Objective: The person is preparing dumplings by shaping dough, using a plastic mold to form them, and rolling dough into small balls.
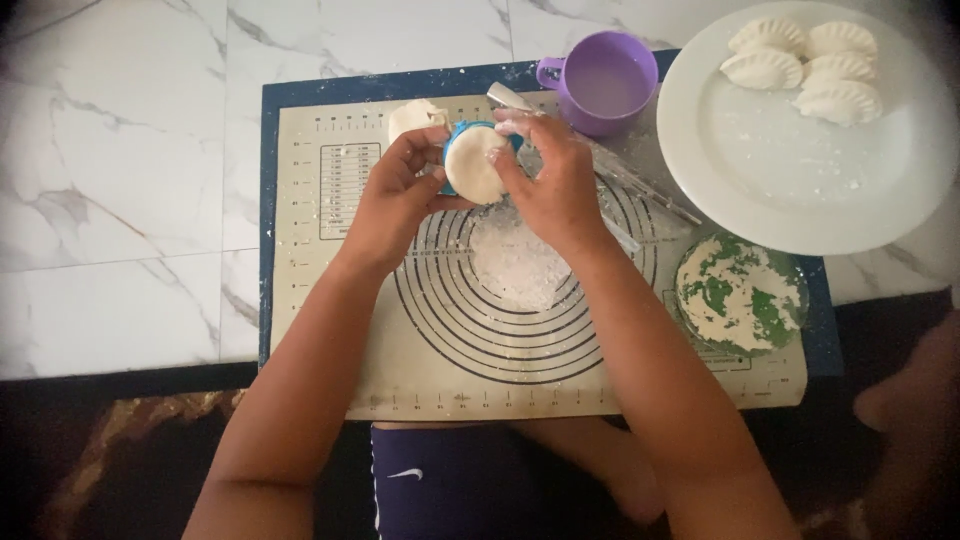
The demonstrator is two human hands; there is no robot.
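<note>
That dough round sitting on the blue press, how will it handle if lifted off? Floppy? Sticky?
The dough round looks thin and drapes over the blue press, so it would probably sag and fold if lifted. It seems soft enough to tear or stretch under fingertip pressure. The flour scattered on the mat and coating the right hand suggests it would otherwise stick.

My bare arms, floury hands, dark blue shorts

Both my arms are bare all the way up, no sleeves, no watch, bracelets or rings that I can see. White flour dusts my left hand [400, 185] and clings more thickly to the fingers and knuckles of my right hand [550, 185]. Below, I wear dark navy shorts [450, 480] with a small white logo mark on the leg, and my knees are bare beside them.
</note>
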